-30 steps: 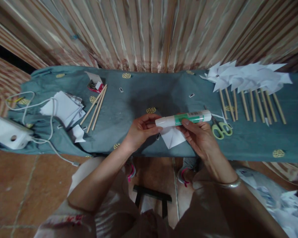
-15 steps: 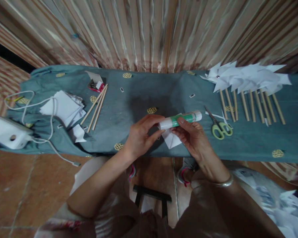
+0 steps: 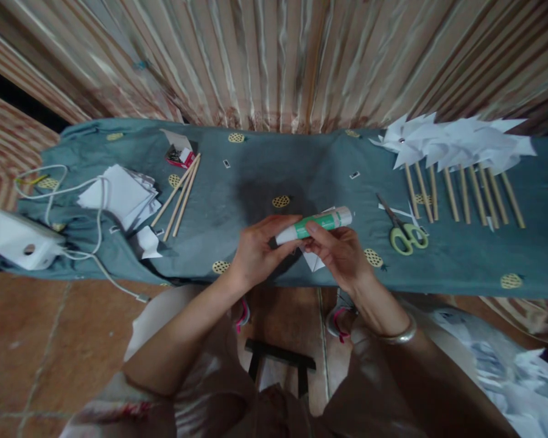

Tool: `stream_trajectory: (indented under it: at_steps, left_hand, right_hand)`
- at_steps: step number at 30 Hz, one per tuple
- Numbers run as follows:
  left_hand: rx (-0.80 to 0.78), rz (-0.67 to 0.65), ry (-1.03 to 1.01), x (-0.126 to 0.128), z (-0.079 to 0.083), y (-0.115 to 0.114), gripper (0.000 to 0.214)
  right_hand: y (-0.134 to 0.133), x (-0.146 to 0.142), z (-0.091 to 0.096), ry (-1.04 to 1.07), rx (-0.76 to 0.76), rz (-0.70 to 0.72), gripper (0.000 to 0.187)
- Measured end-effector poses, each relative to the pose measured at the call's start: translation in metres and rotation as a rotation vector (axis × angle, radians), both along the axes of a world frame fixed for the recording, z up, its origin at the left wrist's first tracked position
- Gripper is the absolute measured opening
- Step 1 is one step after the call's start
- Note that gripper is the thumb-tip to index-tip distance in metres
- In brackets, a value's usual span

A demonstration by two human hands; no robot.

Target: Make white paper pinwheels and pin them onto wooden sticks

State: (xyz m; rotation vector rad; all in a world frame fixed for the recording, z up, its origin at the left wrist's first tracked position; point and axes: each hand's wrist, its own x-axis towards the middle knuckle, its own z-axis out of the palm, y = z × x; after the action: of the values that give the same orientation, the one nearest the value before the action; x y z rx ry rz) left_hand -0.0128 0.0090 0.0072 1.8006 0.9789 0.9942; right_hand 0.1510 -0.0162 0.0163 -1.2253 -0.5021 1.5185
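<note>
A green-and-white glue stick is held slanting above the table between my two hands. Round its white left end, my left hand is closed, thumb below and fingers above. My right hand grips the green middle of the barrel, with the thumb on top. Beneath the hands lies a small folded white paper, mostly covered by my right hand.
Scissors lie to the right, below several white paper pinwheels on sticks. To the left are loose wooden sticks, a small red box, stacked paper squares and a white power strip with a cable.
The glue stick and my right hand have shifted left, so more of the stick's left end sits inside my left hand. My left hand has barely moved.
</note>
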Motion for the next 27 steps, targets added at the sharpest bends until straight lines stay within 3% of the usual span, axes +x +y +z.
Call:
stream_trajectory:
  at_steps: [3,5,8,11,15,19,23,27]
  left_hand:
    - [-0.157,0.116,-0.075,-0.006,-0.006,0.009,0.036]
    - [-0.211,0.229,-0.039,-0.016,-0.010,0.018,0.040]
    - [-0.164,0.408,0.122,-0.038,-0.014,0.031,0.037]
    - [-0.054,0.451,0.264,-0.058,-0.018,0.039,0.031]
    - [0.163,0.362,0.380,-0.066,-0.021,0.039,0.032]
    - [0.377,0.186,0.420,-0.042,-0.016,0.020,0.046]
    - [0.439,-0.186,0.412,-0.008,-0.015,-0.009,0.030]
    - [0.390,-0.340,0.442,0.010,-0.023,-0.021,0.036]
  right_hand:
    - [0.000,0.008,0.002,-0.160,0.058,0.090,0.037]
    - [0.000,0.022,0.002,-0.290,0.125,0.072,0.035]
    - [-0.001,0.048,0.000,-0.501,0.205,-0.001,0.026]
    - [-0.007,0.070,-0.004,-0.712,0.251,-0.013,0.016]
    - [-0.021,0.081,-0.008,-1.046,0.331,0.087,0.015]
    - [-0.031,0.081,-0.007,-1.247,0.477,0.218,0.022]
    - [-0.038,0.079,-0.008,-1.346,0.604,0.293,0.025]
    - [-0.044,0.077,-0.013,-1.386,0.680,0.302,0.026]
